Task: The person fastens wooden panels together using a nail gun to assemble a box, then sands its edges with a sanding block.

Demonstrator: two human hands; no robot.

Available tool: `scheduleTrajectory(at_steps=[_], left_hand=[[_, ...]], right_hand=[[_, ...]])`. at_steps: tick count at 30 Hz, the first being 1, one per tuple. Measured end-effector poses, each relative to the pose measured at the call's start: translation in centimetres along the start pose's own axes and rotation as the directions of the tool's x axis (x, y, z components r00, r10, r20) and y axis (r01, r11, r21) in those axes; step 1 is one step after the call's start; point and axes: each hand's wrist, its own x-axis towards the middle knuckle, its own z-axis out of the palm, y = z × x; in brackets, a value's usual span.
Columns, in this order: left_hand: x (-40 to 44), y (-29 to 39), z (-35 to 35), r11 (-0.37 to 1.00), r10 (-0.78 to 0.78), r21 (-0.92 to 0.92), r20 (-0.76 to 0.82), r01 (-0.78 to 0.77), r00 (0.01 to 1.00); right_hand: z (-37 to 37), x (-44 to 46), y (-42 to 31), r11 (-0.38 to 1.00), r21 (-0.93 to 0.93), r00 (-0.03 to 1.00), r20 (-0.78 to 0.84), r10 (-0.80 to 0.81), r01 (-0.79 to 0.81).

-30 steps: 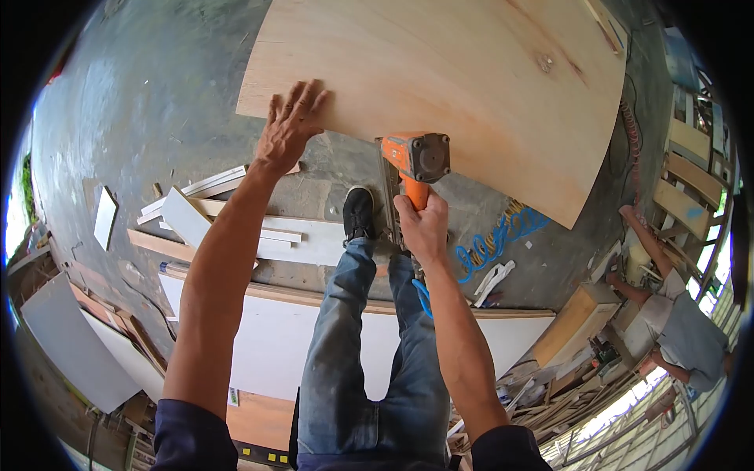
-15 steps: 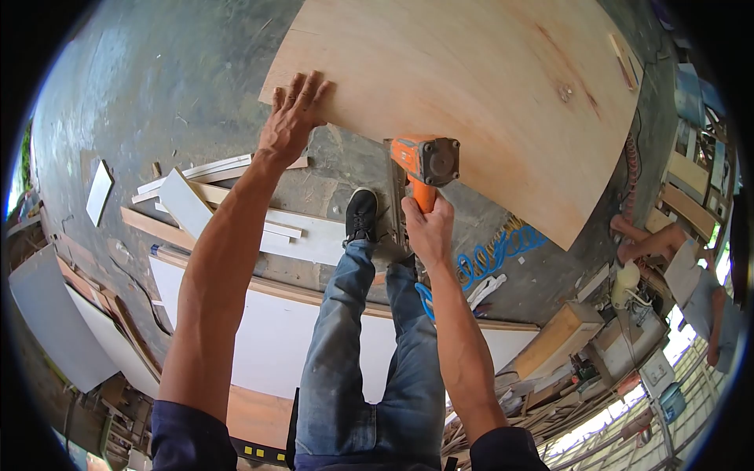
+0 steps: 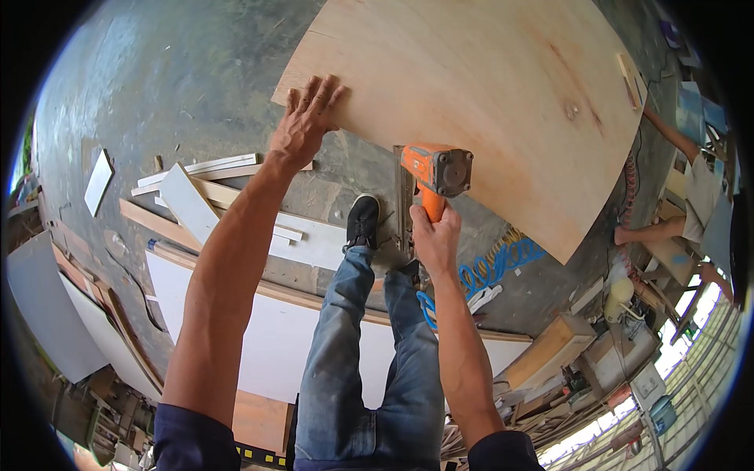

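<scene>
A large plywood sheet [image 3: 463,71] spans the upper part of the view. My left hand [image 3: 302,132] lies on its near left corner, fingers spread out over the surface. In my right hand [image 3: 437,239] is the handle of an orange nail gun [image 3: 428,165], with fingers wrapped round the grip. The gun's head overlaps the near edge of the plywood; its dark magazine runs back toward my feet. Whether its nose touches the wood is hidden. A coiled blue air hose [image 3: 510,253] lies on the floor right of my right hand.
White and wooden strips [image 3: 188,206] lie on the floor at left. A large white panel [image 3: 271,330] rests around my legs. At right a co-worker [image 3: 699,196] reaches an arm toward the plywood's far right edge, near a red coiled hose [image 3: 631,179]. Timber offcuts [image 3: 550,400] lie behind.
The plywood, both my hands and the nail gun appear slightly further right and lower. The co-worker has shifted posture and now stretches an arm to the sheet's right edge.
</scene>
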Motion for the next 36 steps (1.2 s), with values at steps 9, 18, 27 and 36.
scheduleTrajectory(at_steps=[9,18,27,36], left_hand=[[0.0,-0.1,0.1,1.000,0.003,-0.009,-0.012,-0.003,1.000],[0.0,0.0,0.3,1.000,-0.008,0.006,-0.012,0.008,1.000],[0.1,-0.4,-0.2,0.999,0.007,-0.041,-0.028,-0.008,1.000],[-0.8,-5.8,-1.0,0.996,-0.090,0.018,-0.059,0.091,0.994]], right_hand=[[1.2,0.7,-1.8,0.998,-0.031,0.997,0.053,-0.052,0.054],[1.4,0.9,-1.3,0.999,-0.033,0.998,0.037,-0.041,0.042],[1.2,0.7,-2.1,0.994,-0.046,0.993,0.064,-0.100,0.103],[5.1,3.1,-4.5,0.990,-0.019,0.981,0.136,-0.136,0.140]])
